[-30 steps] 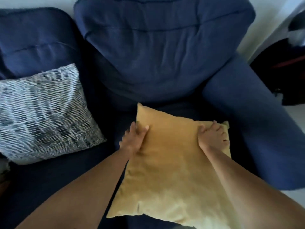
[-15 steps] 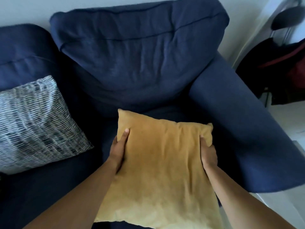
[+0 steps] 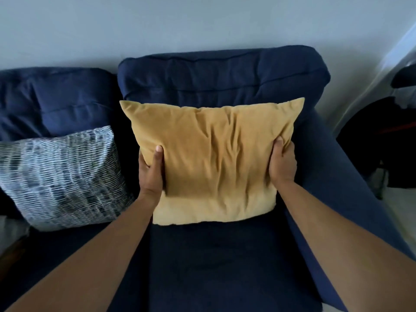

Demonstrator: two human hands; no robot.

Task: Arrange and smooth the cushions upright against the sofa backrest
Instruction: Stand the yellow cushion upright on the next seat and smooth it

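A mustard-yellow cushion stands upright against the navy backrest of the sofa's right seat, its lower edge on the seat. My left hand grips its left side with the thumb across the front. My right hand grips its right side the same way. The fabric between my hands shows vertical creases. A blue-and-white woven cushion leans against the left backrest, untouched.
The sofa's right armrest runs along the cushion's right side. Dark navy seat lies in front of the yellow cushion. A dark chair or bag stands on the floor beyond the armrest. A pale wall rises behind.
The yellow cushion went from lying flat on the seat to standing upright against the backrest. Both hands moved it back and up, shifting to its sides.
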